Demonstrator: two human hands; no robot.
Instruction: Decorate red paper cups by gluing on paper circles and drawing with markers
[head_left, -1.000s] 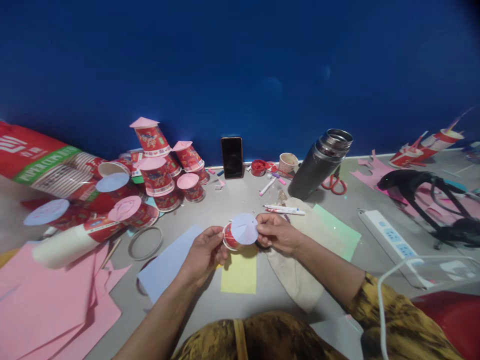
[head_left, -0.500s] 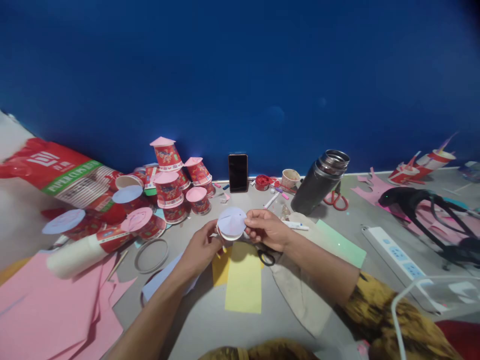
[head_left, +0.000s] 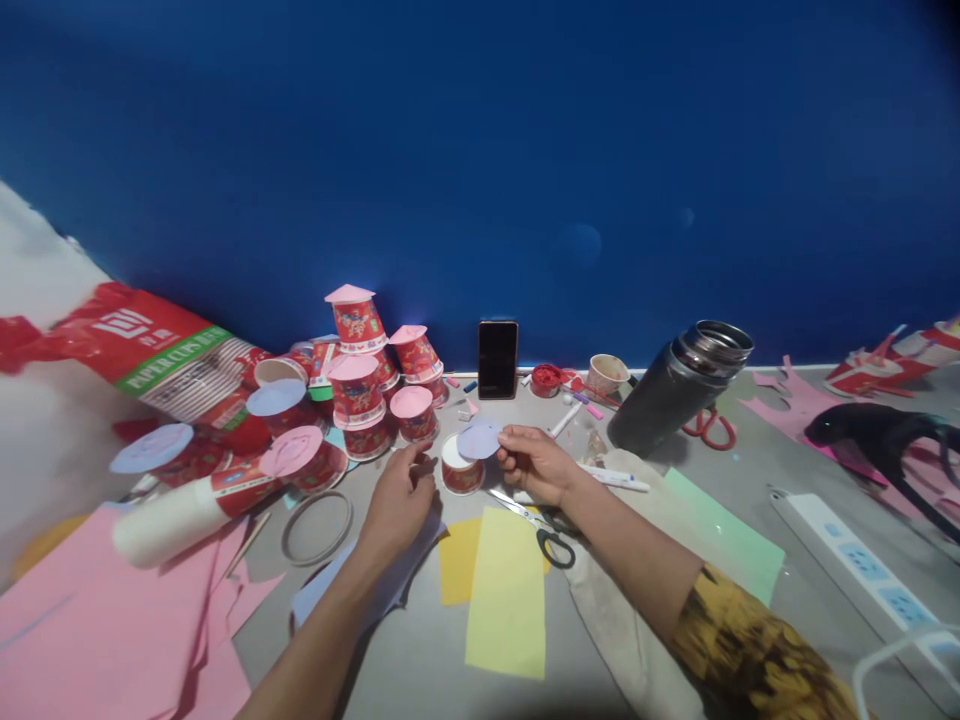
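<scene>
My right hand (head_left: 536, 462) pinches the edge of a pale blue paper disc (head_left: 477, 440). The disc overlaps the far right of an upturned red paper cup (head_left: 462, 481); whether the two touch I cannot tell. Left of that cup, my left hand (head_left: 401, 492) holds nothing, its fingers loosely bent and apart. Scissors (head_left: 553, 546) with black handles lie just below my right hand. In front of the cup are a yellow paper strip (head_left: 506, 600) and an orange paper piece (head_left: 459, 562). Blue paper (head_left: 379, 580) lies partly under my left forearm.
Stacked red cups with pink paper tops (head_left: 357, 390) stand at the back left, beside a paper cup bag (head_left: 176, 350). A phone (head_left: 498, 358) leans on the wall. A dark flask (head_left: 679, 385) and power strip (head_left: 862, 575) are at right, a tape ring (head_left: 316, 528) at left.
My left hand has come off the cup and moved left. The cup now stands on the table, while my right hand still holds the blue disc. The whole view has shifted slightly.
</scene>
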